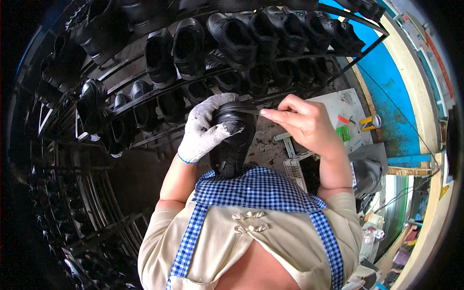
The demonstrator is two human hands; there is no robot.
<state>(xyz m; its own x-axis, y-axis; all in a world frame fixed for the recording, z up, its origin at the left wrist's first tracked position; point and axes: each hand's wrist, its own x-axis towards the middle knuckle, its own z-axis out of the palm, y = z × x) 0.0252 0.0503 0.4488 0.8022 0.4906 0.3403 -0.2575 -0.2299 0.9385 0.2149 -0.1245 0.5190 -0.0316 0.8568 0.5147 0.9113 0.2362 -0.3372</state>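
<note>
My left hand [205,128], in a white knit glove, grips a black shoe [232,145] around its upper end, with the shoe's other end pointing down toward my chest. My bare right hand [302,121] pinches a thin metal tool [249,111] between thumb and fingers. The tool's tip touches the top of the shoe beside the gloved fingers. My blue-checked apron [256,191] lies just below the shoe.
A black metal rack [145,104] with several black shoes fills the space ahead and to the left. At the right stands a white worktop [333,104] with a yellow tape roll [371,122], small red and green items and a grey machine [369,169].
</note>
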